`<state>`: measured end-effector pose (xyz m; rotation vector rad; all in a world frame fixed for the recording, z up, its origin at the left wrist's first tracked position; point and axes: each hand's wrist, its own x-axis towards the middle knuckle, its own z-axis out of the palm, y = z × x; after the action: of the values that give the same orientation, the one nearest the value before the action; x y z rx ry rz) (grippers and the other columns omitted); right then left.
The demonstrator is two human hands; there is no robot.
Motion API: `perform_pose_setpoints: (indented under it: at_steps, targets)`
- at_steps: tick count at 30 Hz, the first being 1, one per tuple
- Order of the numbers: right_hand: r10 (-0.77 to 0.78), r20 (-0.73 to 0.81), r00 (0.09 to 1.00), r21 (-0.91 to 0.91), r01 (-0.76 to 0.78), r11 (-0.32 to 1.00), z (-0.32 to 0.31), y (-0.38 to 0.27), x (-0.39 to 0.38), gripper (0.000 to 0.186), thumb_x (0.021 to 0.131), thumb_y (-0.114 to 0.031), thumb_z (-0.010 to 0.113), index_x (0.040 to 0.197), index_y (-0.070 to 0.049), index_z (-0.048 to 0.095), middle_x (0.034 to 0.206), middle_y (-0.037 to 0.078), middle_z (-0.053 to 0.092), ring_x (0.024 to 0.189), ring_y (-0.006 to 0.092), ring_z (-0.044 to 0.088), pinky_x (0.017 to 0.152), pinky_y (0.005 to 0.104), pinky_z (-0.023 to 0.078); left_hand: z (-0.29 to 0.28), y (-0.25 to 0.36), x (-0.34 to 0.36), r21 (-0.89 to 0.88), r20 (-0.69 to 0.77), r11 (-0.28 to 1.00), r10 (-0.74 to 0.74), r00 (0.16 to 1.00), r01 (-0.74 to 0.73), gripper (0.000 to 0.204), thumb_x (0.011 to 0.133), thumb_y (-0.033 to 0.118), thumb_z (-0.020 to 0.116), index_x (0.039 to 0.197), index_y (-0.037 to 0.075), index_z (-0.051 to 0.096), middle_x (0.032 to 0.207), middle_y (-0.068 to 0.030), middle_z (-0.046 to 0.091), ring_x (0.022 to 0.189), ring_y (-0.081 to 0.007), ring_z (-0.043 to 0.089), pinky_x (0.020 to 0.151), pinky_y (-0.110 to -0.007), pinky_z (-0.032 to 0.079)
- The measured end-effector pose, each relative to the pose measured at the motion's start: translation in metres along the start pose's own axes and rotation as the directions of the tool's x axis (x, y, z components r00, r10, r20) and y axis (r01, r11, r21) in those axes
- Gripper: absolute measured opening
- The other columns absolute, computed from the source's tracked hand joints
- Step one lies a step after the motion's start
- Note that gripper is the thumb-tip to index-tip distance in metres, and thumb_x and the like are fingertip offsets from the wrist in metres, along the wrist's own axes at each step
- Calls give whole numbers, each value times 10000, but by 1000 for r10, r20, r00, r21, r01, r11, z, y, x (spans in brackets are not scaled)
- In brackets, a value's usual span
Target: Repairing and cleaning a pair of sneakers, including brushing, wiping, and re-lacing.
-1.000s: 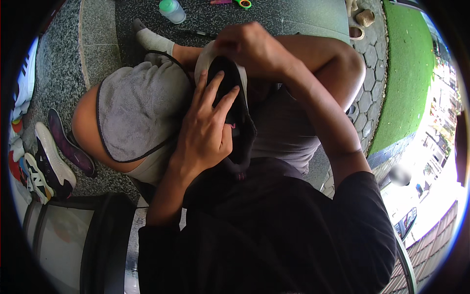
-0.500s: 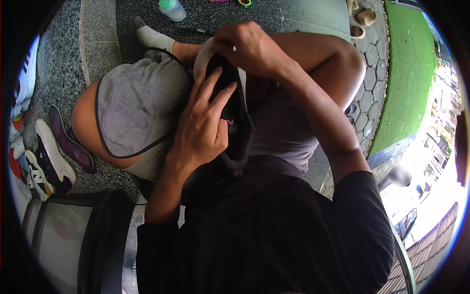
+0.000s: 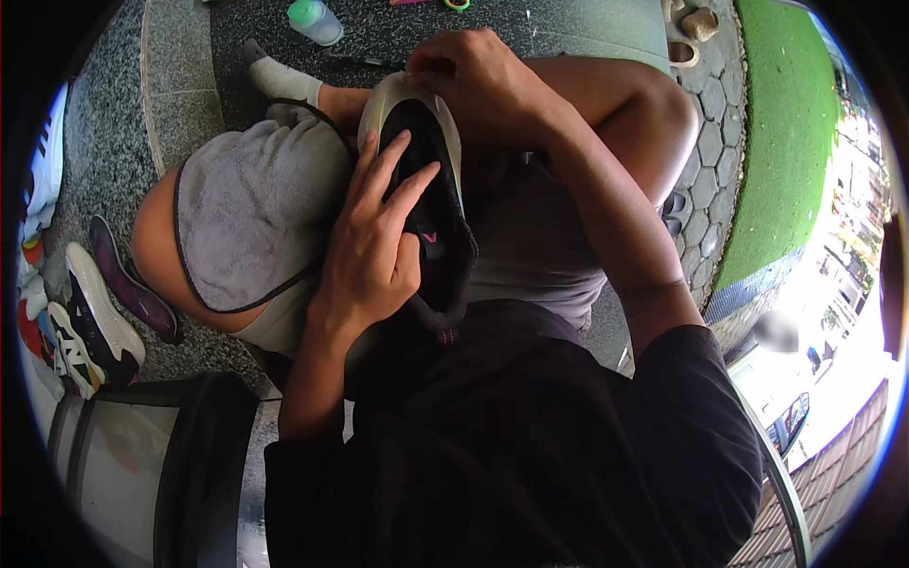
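Observation:
A black shoe (image 3: 443, 275) with a whitish band (image 3: 449, 123) round its toe end lies over my lap, its dark opening upward and a small pink mark inside. My left hand (image 3: 371, 237) holds the shoe by its left side, fingers spread over the opening and thumb bent against the inner edge. At the toe end, my right hand (image 3: 478, 80) is closed, its fingertips pinched together at the whitish band. Whatever sits between those fingertips is too small to make out.
Several loose shoes (image 3: 102, 308) and a dark purple sole-shaped piece (image 3: 131, 279) lie at the left. A clear bottle with a green cap (image 3: 317, 24) stands on the speckled stone floor (image 3: 256, 189) ahead. Near the bottle lies a dark pen-like thing (image 3: 369, 62). A dark-framed box (image 3: 142, 464) is at lower left.
The shoe and both hands have shifted slightly left in the picture. The shoe's whitish toe band shows more fully, and my right hand has moved along it toward the tip.

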<state>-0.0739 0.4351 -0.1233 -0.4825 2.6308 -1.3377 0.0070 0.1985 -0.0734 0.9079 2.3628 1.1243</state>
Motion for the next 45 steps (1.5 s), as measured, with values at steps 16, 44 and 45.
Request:
perform_pose_setpoints:
  at_steps: [16,44,45]
  targets:
    - [-92,14,996,-96,93,991,10,-5,-2,138,910,-119,678,932,14,707,834,202,706,788,390,701,702,431,566,1,2,-3,-21,-16,999,-34,999,34,638,756,-35,407,1357,-35,622,1576,-246,428,1533,-474,264,1268,-515,212]
    - [-233,23,972,142,228,963,20,-4,1,173,896,-145,697,995,-8,740,851,177,736,777,348,721,743,413,570,5,3,-5,-35,-28,999,-31,999,30,607,769,-32,414,1335,-32,633,1582,-257,415,1523,-497,261,1266,-524,224]
    - [-85,-153,985,236,120,964,14,3,1,154,896,-144,713,972,-13,742,820,174,727,753,351,715,729,428,567,5,2,-5,-61,-35,998,-26,999,23,591,782,-27,420,1333,-29,635,1579,-254,423,1520,-496,272,1263,-521,231]
